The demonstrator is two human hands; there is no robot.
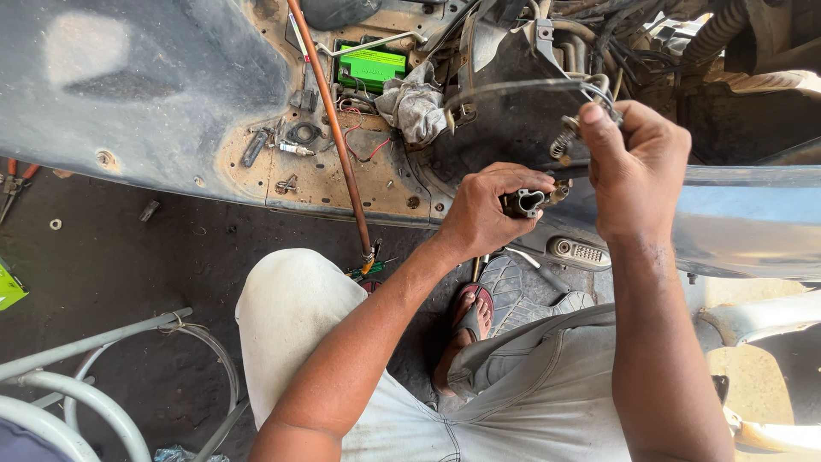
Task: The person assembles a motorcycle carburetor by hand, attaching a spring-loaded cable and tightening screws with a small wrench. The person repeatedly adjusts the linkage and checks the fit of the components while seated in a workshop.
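While gripping a small metal part (523, 202) and a sprung cable (566, 137), both hands over grimy workshop floor (171, 257).

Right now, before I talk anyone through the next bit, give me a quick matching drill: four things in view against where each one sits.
Things:
1. small dark metal part
2. spring-ended cable
3. green battery
4. grey rag

Places:
A. bunched up just right of the battery
B. pinched in the right hand
C. set in the open floor compartment at the top
D. gripped in the left hand

Pairs: 1-D, 2-B, 3-C, 4-A
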